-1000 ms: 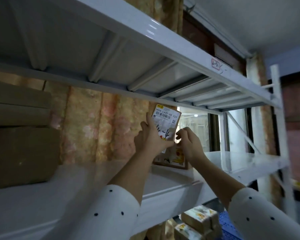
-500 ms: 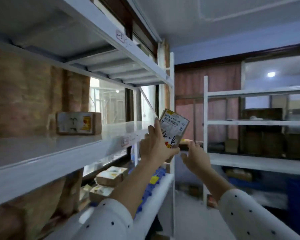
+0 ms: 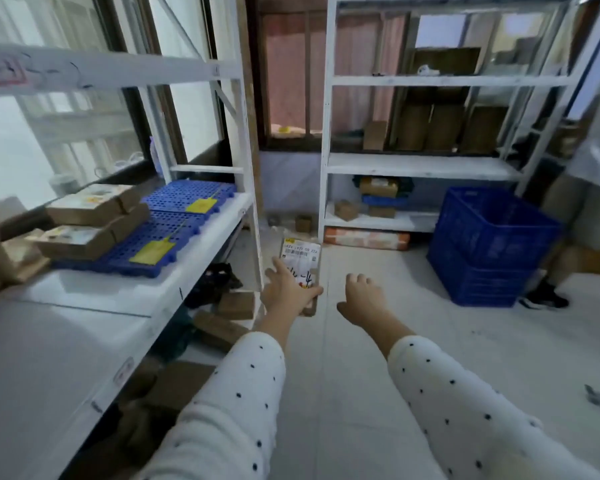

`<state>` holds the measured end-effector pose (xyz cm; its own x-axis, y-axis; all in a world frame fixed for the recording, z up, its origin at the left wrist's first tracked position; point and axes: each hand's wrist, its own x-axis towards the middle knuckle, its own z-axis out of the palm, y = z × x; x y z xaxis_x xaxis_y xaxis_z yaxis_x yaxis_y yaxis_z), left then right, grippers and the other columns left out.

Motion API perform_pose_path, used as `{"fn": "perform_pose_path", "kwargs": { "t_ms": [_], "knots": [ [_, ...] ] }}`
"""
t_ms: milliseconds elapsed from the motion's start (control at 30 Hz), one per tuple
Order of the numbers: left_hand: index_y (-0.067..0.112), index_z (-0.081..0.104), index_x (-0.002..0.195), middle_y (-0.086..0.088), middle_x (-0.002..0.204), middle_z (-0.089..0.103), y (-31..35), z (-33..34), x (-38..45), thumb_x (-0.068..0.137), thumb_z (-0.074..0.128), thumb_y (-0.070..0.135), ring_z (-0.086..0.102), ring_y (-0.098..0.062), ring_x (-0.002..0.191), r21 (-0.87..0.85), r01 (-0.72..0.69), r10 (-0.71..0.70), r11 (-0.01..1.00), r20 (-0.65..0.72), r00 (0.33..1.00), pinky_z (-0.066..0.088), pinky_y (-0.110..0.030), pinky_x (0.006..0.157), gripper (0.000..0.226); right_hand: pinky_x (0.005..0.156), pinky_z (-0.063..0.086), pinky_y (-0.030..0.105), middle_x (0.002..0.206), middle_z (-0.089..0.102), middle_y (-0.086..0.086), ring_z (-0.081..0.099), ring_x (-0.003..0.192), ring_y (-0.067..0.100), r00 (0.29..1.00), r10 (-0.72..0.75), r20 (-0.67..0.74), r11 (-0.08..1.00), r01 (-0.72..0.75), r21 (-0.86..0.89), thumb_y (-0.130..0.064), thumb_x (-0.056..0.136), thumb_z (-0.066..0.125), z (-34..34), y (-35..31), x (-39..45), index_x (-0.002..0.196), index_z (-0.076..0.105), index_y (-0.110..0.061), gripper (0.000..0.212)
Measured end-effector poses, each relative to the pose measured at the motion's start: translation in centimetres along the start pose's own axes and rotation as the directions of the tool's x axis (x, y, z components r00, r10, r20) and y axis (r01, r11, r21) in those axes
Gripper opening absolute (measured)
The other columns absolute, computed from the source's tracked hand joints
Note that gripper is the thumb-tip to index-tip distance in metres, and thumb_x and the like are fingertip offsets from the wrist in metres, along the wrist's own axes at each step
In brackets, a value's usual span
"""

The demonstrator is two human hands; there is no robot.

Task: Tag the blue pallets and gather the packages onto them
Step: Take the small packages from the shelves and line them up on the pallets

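My left hand (image 3: 286,289) grips a small brown package (image 3: 302,261) with a white barcode label, held out over the floor in front of me. My right hand (image 3: 362,299) hangs beside it, fingers loose, holding nothing. On the white shelf (image 3: 205,247) to the left lie two blue pallets (image 3: 177,216), each bearing a yellow tag: the near tag (image 3: 152,251) and the far tag (image 3: 201,205). Several brown packages (image 3: 90,220) are stacked on the pallets' left side.
A blue plastic crate (image 3: 489,244) stands on the floor at right, with a person's leg and black shoe (image 3: 544,297) beside it. A second white rack (image 3: 420,164) ahead holds cardboard boxes. More boxes (image 3: 222,320) lie under the left shelf.
I have turned away from the upper shelf and now look down. My left hand carried the labelled package down to waist height; my right hand let go of it.
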<state>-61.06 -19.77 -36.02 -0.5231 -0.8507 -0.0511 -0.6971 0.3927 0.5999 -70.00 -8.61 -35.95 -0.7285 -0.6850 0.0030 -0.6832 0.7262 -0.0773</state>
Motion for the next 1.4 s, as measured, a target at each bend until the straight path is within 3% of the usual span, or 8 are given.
{"fn": "perform_pose_path", "kwargs": {
  "t_ms": [133, 333, 667, 767, 1000, 1133, 1267, 1400],
  "knots": [
    [0.013, 0.002, 0.149, -0.015, 0.144, 0.032, -0.2, 3.4, 0.2, 0.071, 0.074, 0.056, 0.043, -0.034, 0.127, 0.039, 0.069, -0.069, 0.997, 0.01, 0.998, 0.042, -0.042, 0.097, 0.115, 0.093, 0.044, 0.035, 0.131, 0.049, 0.013, 0.048, 0.12, 0.029, 0.996, 0.007, 0.093, 1.0, -0.006, -0.006, -0.037, 0.092, 0.055, 3.3, 2.0, 1.1, 0.131, 0.04, -0.007, 0.051],
    [0.014, 0.001, 0.151, -0.014, 0.148, 0.026, -1.3, 5.9, 2.7, 0.068, 0.078, 0.053, 0.042, -0.035, 0.128, 0.016, 0.158, -0.159, 0.987, 0.042, 0.986, 0.041, -0.043, 0.098, 0.12, 0.095, 0.043, 0.037, 0.134, 0.047, 0.015, 0.046, 0.124, 0.031, 0.982, -0.026, 0.185, 1.0, 0.026, 0.003, -0.036, 0.093, 0.054, 6.1, 2.1, 4.6, 0.134, 0.038, -0.005, 0.054],
    [0.011, 0.011, 0.146, -0.015, 0.136, 0.036, -1.4, 4.9, 14.4, 0.07, 0.073, 0.058, 0.048, -0.03, 0.117, 0.138, 0.133, -0.131, 0.981, -0.027, 0.991, 0.045, -0.037, 0.089, 0.109, 0.093, 0.043, 0.037, 0.131, 0.049, 0.014, 0.048, 0.12, 0.031, 0.976, -0.159, 0.151, 0.986, 0.165, -0.026, -0.035, 0.092, 0.055, 6.1, -3.3, 16.7, 0.131, 0.04, -0.007, 0.05],
    [0.012, 0.012, 0.144, -0.014, 0.135, 0.035, -1.0, 3.5, 19.1, 0.072, 0.073, 0.057, 0.05, -0.029, 0.116, 0.112, 0.13, -0.127, 0.985, -0.039, 0.991, 0.046, -0.036, 0.084, 0.105, 0.092, 0.044, 0.037, 0.129, 0.05, 0.014, 0.05, 0.117, 0.03, 0.973, -0.199, 0.118, 0.978, 0.204, -0.038, -0.034, 0.092, 0.055, 4.8, -5.4, 21.3, 0.129, 0.041, -0.007, 0.048],
    [0.009, 0.001, 0.15, -0.015, 0.146, 0.029, 0.9, -1.3, 29.9, 0.071, 0.075, 0.055, 0.04, -0.033, 0.13, 0.011, 0.066, -0.064, 0.998, -0.135, 0.989, 0.04, -0.043, 0.099, 0.117, 0.095, 0.045, 0.037, 0.136, 0.047, 0.015, 0.049, 0.122, 0.031, 0.981, -0.196, -0.002, 0.981, 0.196, 0.008, -0.034, 0.092, 0.057, -0.4, -9.9, 32.6, 0.138, 0.037, -0.006, 0.057],
    [0.008, -0.005, 0.151, -0.017, 0.153, 0.02, 0.7, -5.1, 34.8, 0.074, 0.071, 0.058, 0.034, -0.034, 0.136, 0.086, 0.094, -0.076, 0.992, -0.19, 0.979, 0.037, -0.044, 0.103, 0.119, 0.1, 0.043, 0.039, 0.142, 0.042, 0.017, 0.046, 0.128, 0.033, 0.963, -0.268, -0.02, 0.962, 0.268, 0.04, -0.034, 0.092, 0.057, -2.8, -14.0, 37.5, 0.143, 0.031, -0.006, 0.063],
    [0.01, -0.009, 0.151, -0.02, 0.157, 0.009, 0.0, -9.7, 39.0, 0.078, 0.065, 0.061, 0.032, -0.037, 0.138, 0.187, 0.176, -0.119, 0.966, -0.283, 0.952, 0.036, -0.045, 0.105, 0.117, 0.101, 0.043, 0.042, 0.141, 0.043, 0.017, 0.045, 0.127, 0.034, 0.918, -0.394, -0.033, 0.916, 0.396, 0.068, -0.032, 0.092, 0.056, -3.7, -19.4, 41.7, 0.141, 0.033, -0.007, 0.06],
    [0.013, -0.005, 0.151, -0.018, 0.154, 0.017, -1.8, -13.7, 42.8, 0.073, 0.065, 0.067, 0.04, -0.038, 0.131, 0.164, 0.274, -0.192, 0.948, -0.394, 0.899, 0.037, -0.046, 0.103, 0.118, 0.095, 0.043, 0.039, 0.136, 0.046, 0.016, 0.045, 0.125, 0.033, 0.834, -0.549, -0.059, 0.83, 0.552, 0.079, -0.031, 0.091, 0.057, -3.8, -25.1, 44.9, 0.137, 0.036, -0.007, 0.056]
  ]
}}
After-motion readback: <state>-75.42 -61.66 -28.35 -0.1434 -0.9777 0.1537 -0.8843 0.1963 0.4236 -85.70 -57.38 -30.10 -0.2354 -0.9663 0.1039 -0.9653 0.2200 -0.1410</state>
